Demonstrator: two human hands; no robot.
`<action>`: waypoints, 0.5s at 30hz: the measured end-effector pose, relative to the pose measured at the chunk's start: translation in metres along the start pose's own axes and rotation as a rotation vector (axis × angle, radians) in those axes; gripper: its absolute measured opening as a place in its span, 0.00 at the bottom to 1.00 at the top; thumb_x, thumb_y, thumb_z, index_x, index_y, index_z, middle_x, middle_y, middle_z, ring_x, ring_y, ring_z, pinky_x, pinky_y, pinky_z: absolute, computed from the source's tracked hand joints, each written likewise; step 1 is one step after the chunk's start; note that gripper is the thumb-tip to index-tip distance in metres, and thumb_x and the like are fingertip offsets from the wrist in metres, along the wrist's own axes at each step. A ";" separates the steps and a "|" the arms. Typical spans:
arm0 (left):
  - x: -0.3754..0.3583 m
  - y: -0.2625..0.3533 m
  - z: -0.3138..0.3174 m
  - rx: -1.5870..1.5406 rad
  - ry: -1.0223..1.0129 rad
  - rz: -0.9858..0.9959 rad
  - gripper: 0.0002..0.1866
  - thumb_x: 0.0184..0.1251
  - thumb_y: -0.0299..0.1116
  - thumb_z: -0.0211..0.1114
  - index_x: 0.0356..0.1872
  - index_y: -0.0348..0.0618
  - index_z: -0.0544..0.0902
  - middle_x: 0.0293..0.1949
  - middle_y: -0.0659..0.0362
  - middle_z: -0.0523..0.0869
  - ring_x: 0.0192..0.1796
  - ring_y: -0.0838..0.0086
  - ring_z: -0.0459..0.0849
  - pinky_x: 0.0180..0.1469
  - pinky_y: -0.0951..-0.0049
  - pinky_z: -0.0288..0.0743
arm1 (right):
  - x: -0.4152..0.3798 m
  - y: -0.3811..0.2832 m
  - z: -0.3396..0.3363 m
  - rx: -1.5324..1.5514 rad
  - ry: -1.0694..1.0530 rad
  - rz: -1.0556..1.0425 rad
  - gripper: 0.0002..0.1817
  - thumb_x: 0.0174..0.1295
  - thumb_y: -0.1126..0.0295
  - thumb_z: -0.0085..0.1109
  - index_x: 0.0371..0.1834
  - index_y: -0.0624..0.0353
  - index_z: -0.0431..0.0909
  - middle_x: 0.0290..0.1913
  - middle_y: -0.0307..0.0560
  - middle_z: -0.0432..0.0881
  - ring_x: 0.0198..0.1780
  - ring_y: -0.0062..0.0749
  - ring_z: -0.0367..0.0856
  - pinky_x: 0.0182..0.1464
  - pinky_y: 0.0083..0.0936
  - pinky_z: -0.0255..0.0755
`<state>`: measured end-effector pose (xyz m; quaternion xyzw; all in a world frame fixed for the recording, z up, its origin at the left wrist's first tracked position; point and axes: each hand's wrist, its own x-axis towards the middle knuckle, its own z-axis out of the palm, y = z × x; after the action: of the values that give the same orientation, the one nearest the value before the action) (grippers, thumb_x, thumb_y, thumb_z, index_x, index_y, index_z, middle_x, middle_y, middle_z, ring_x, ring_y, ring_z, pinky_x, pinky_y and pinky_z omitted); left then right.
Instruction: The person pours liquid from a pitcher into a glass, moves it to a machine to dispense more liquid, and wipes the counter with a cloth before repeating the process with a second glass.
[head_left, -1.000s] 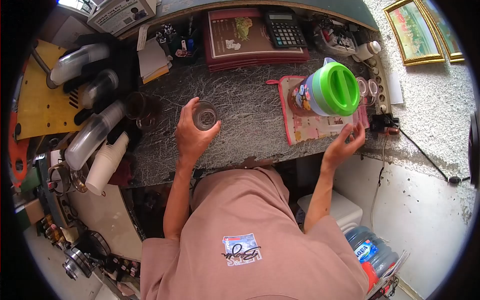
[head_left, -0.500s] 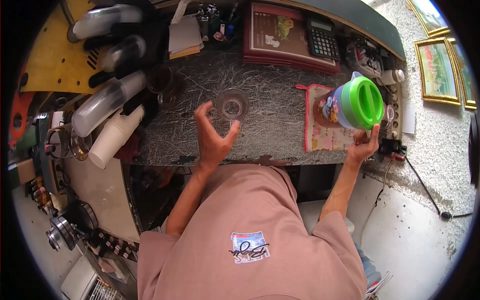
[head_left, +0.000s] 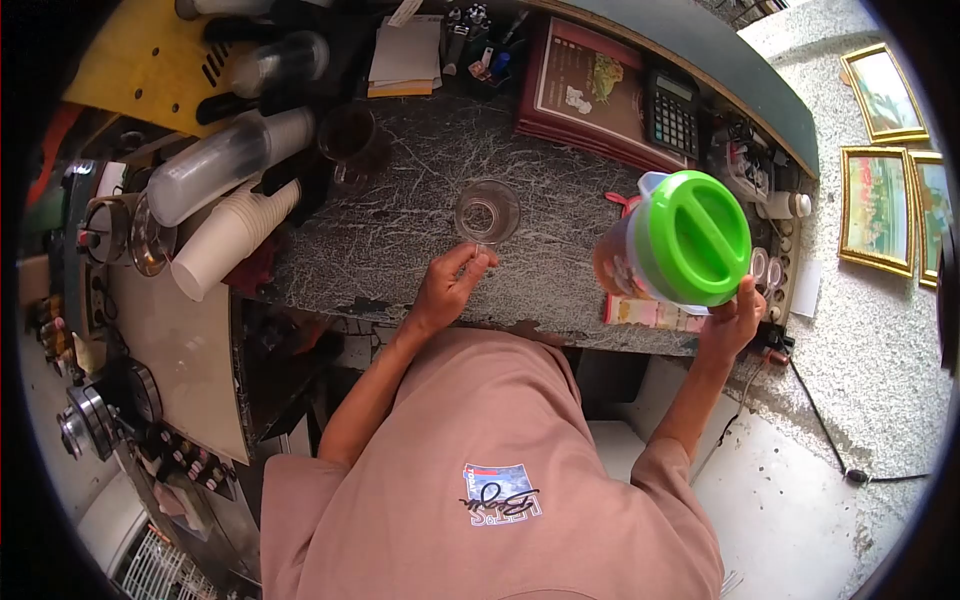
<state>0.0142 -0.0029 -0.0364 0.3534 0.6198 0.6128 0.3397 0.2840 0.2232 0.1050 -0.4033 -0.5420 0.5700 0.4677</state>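
A clear glass mug (head_left: 488, 212) stands upright on the scratched dark counter (head_left: 400, 215), and no drink shows in it. My left hand (head_left: 445, 293) is closed on its handle, at the near side. At the right my right hand (head_left: 735, 322) grips the handle of a plastic pitcher (head_left: 618, 262) with a bright green lid (head_left: 695, 238). Reddish-brown liquid shows through the pitcher's wall. It appears raised over a pink-edged cloth mat (head_left: 655, 314), which it largely covers.
Stacked paper cups (head_left: 235, 240) and plastic cups (head_left: 225, 165) lie at the left, near a dark glass mug (head_left: 348, 140). Along the back are paper pads (head_left: 405, 55), brown menus (head_left: 590, 85) and a calculator (head_left: 672, 112). A cable (head_left: 815, 400) hangs at the right.
My left hand has closed from an open pose onto the glass mug's handle. My right hand has lifted the pitcher up off the mat. The camera's view has shifted slightly.
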 end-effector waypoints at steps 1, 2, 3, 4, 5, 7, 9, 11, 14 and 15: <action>0.001 -0.002 -0.001 -0.003 0.009 0.001 0.14 0.77 0.37 0.58 0.39 0.36 0.83 0.35 0.54 0.86 0.40 0.68 0.85 0.45 0.69 0.76 | 0.000 -0.003 0.006 -0.003 -0.009 -0.001 0.22 0.65 0.56 0.67 0.21 0.60 0.75 0.18 0.30 0.70 0.17 0.09 0.58 0.20 0.17 0.44; 0.001 -0.004 -0.003 0.020 -0.029 -0.006 0.15 0.77 0.38 0.57 0.38 0.36 0.83 0.34 0.54 0.86 0.40 0.69 0.85 0.45 0.69 0.76 | 0.000 -0.006 0.013 -0.075 -0.083 -0.005 0.21 0.67 0.55 0.64 0.24 0.62 0.77 0.19 0.29 0.70 0.18 0.08 0.59 0.19 0.16 0.47; 0.001 -0.005 -0.004 0.043 -0.069 -0.011 0.15 0.78 0.39 0.56 0.37 0.36 0.83 0.33 0.55 0.86 0.39 0.69 0.85 0.44 0.69 0.76 | -0.001 -0.009 0.019 -0.148 -0.155 -0.009 0.20 0.69 0.55 0.61 0.28 0.63 0.78 0.19 0.29 0.71 0.19 0.07 0.60 0.19 0.15 0.49; 0.001 -0.005 -0.006 0.040 -0.065 -0.010 0.15 0.78 0.39 0.56 0.37 0.36 0.83 0.33 0.55 0.86 0.39 0.69 0.85 0.44 0.69 0.76 | -0.002 -0.010 0.026 -0.162 -0.144 -0.004 0.21 0.68 0.55 0.61 0.27 0.64 0.78 0.20 0.30 0.70 0.20 0.08 0.61 0.20 0.15 0.48; 0.001 -0.005 -0.007 0.061 -0.100 -0.052 0.16 0.79 0.38 0.55 0.38 0.36 0.83 0.36 0.56 0.86 0.42 0.71 0.84 0.48 0.70 0.76 | -0.001 -0.012 0.031 -0.164 -0.149 -0.005 0.21 0.68 0.55 0.61 0.27 0.64 0.78 0.20 0.30 0.70 0.20 0.08 0.61 0.20 0.15 0.48; 0.000 -0.006 -0.008 0.080 -0.130 -0.094 0.16 0.80 0.38 0.53 0.39 0.36 0.83 0.38 0.57 0.87 0.46 0.73 0.84 0.52 0.71 0.75 | 0.000 -0.020 0.039 -0.237 -0.277 0.029 0.21 0.67 0.56 0.63 0.25 0.64 0.79 0.20 0.29 0.70 0.20 0.09 0.60 0.22 0.14 0.46; 0.000 -0.010 -0.007 0.060 -0.120 -0.065 0.17 0.80 0.39 0.53 0.37 0.36 0.82 0.35 0.58 0.85 0.42 0.73 0.83 0.49 0.71 0.75 | 0.001 -0.024 0.047 -0.247 -0.298 0.028 0.20 0.65 0.56 0.65 0.24 0.64 0.80 0.20 0.29 0.70 0.20 0.10 0.59 0.22 0.14 0.44; 0.000 -0.016 -0.005 0.050 -0.117 -0.045 0.17 0.80 0.39 0.53 0.36 0.36 0.81 0.34 0.58 0.84 0.41 0.73 0.82 0.48 0.71 0.74 | 0.005 -0.024 0.050 -0.352 -0.346 0.041 0.21 0.62 0.56 0.67 0.24 0.64 0.80 0.20 0.29 0.70 0.20 0.09 0.59 0.21 0.15 0.44; 0.000 -0.015 -0.005 0.055 -0.111 -0.014 0.17 0.80 0.39 0.53 0.35 0.36 0.80 0.32 0.58 0.82 0.39 0.74 0.80 0.46 0.70 0.73 | 0.002 -0.039 0.073 -0.466 -0.347 0.025 0.23 0.59 0.55 0.70 0.18 0.62 0.78 0.17 0.27 0.67 0.21 0.12 0.59 0.24 0.19 0.46; 0.000 -0.014 -0.005 0.070 -0.110 -0.001 0.17 0.80 0.39 0.53 0.34 0.37 0.79 0.32 0.58 0.81 0.38 0.74 0.80 0.45 0.70 0.73 | 0.002 -0.041 0.077 -0.519 -0.366 0.009 0.23 0.59 0.55 0.71 0.17 0.62 0.78 0.17 0.27 0.67 0.21 0.12 0.60 0.24 0.19 0.48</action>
<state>0.0094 -0.0050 -0.0502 0.3979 0.6213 0.5704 0.3610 0.2127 0.2058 0.1529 -0.4024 -0.7425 0.4779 0.2415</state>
